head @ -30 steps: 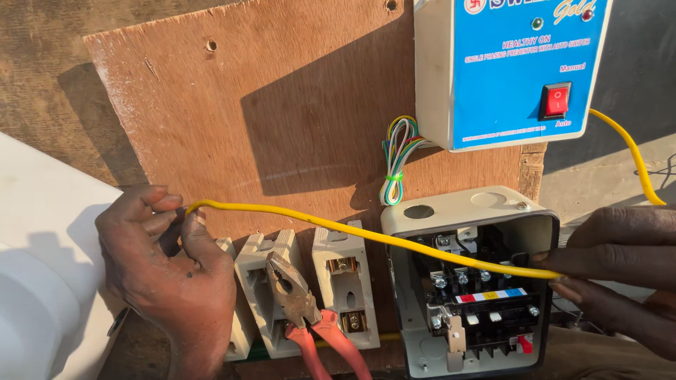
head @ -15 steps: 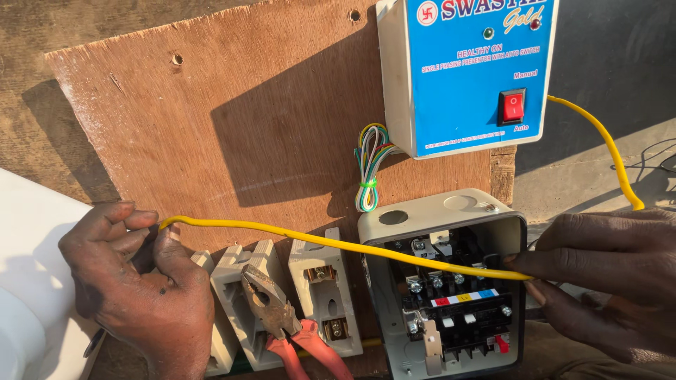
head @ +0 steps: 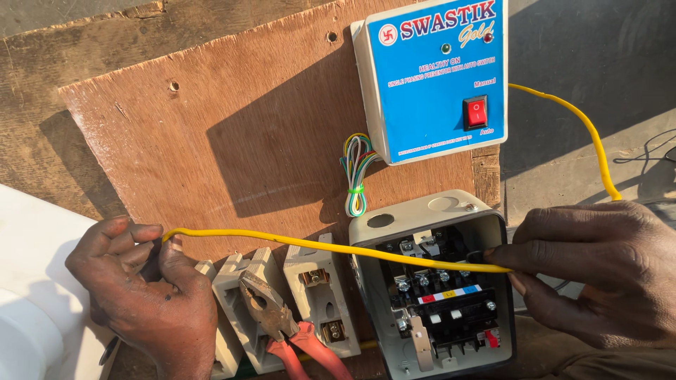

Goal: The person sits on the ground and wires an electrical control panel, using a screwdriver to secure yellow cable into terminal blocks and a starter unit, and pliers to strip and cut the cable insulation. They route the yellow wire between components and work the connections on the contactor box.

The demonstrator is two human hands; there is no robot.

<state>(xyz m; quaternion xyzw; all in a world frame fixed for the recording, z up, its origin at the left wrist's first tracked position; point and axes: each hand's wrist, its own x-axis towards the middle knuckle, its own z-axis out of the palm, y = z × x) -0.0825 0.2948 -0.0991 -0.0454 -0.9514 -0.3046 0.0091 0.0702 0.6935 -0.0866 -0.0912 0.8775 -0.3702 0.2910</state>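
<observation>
My left hand (head: 144,285) pinches one end of a yellow wire (head: 296,244) at the lower left. The wire runs rightward across an open grey starter box (head: 429,281) with black contactor parts inside. My right hand (head: 591,271) grips the wire at the box's right side. Beyond that hand the wire curves up behind a blue-faced control box (head: 433,74) with a red rocker switch. Pliers (head: 278,320) with red handles lie on several white fuse holders (head: 310,295), just right of my left hand.
Everything is mounted on a brown plywood board (head: 232,134). A bundle of coloured wires (head: 355,172) hangs under the blue box. A white rounded object (head: 32,281) sits at the lower left. Grey ground and dark cables lie at the right.
The view has shifted, so the boxes sit further right in frame. Both hands keep hold of the yellow wire, stretched between them across the open box.
</observation>
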